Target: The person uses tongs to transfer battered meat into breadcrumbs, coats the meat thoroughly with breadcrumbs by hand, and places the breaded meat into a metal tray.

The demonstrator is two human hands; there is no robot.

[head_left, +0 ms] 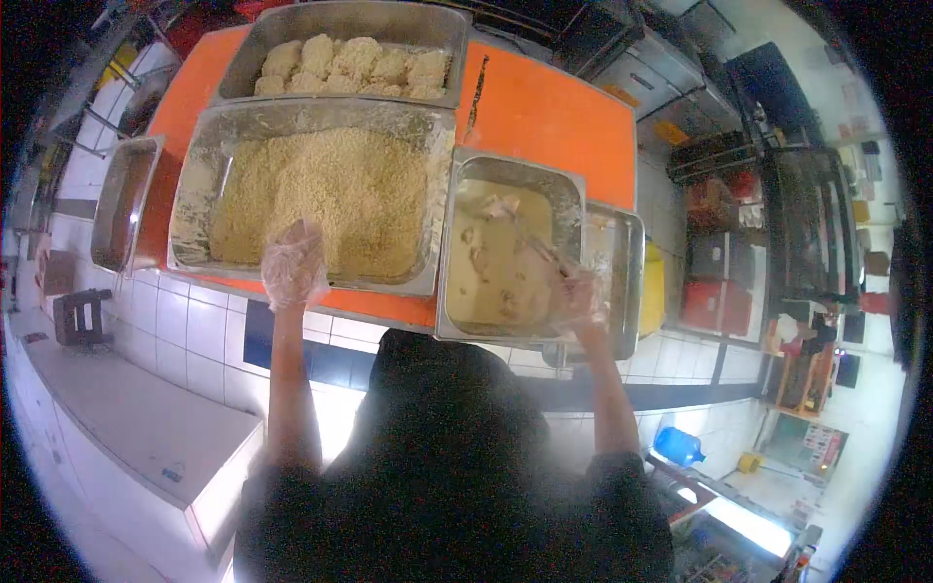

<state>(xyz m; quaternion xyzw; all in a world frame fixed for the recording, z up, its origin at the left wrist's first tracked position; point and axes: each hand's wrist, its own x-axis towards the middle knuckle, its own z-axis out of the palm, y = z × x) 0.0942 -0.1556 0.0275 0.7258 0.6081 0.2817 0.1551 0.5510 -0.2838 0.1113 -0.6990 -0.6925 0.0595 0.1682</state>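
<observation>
My left hand (293,264), in a clear plastic glove, is over the front edge of the large metal tray (180,209) of crumbly breading (350,185). Its fingertips reach the crumbs, and whether they grip anything is hidden. My right hand (578,296), blurred, is closed on metal tongs (544,251) at the right side of a smaller metal pan (445,282). That pan holds pale liquid batter (486,306) with pieces partly sunk in it. The tongs' far end is at a pale piece (501,206) near the back of the batter.
Behind the breading, another metal tray (238,58) holds several coated pieces (355,60). All stand on an orange table (554,107). A narrow metal pan (126,204) is at the left, another pan (627,253) right of the batter. A white counter (136,418) stands lower left.
</observation>
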